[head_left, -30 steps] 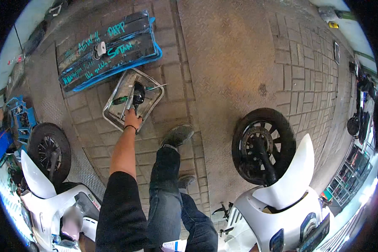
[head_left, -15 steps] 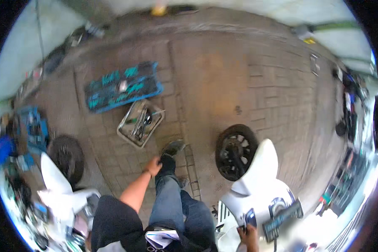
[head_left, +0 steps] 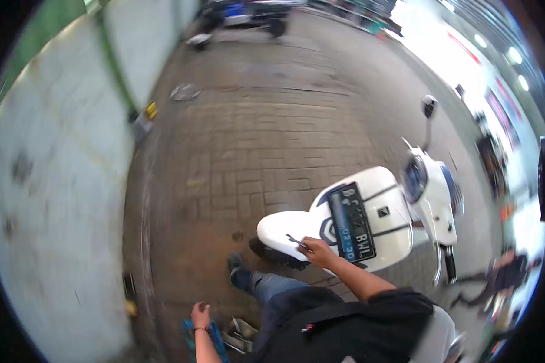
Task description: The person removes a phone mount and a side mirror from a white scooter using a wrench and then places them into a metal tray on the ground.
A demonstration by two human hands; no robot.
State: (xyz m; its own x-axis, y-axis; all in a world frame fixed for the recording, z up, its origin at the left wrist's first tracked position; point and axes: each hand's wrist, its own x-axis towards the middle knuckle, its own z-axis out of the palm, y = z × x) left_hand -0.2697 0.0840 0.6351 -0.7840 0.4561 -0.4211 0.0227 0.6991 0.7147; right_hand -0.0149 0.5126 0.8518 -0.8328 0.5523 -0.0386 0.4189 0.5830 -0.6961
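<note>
My right hand (head_left: 319,251) is closed around a small dark wrench (head_left: 295,242), whose end points left over the white front fender (head_left: 278,225) of a scooter (head_left: 375,181). The forearm crosses in front of the scooter's lower body, beside its dark number plate (head_left: 352,222). My left hand (head_left: 201,316) hangs low at the left with its fingers curled and nothing visible in them. Beneath it, partly hidden by the arm, lies a blue tool case (head_left: 217,346). Just right of that sits a metal tray (head_left: 247,328) with tools in it.
A pale wall (head_left: 60,181) runs along the left, with a grey and yellow object (head_left: 142,124) at its foot. Another scooter (head_left: 248,18) stands far back on the paved floor (head_left: 254,133). A person (head_left: 505,272) is at the far right.
The view has swung to the right, toward the white scooter. My right hand is now raised before its fender, the wrench plainly visible. My left hand has come away from my leg.
</note>
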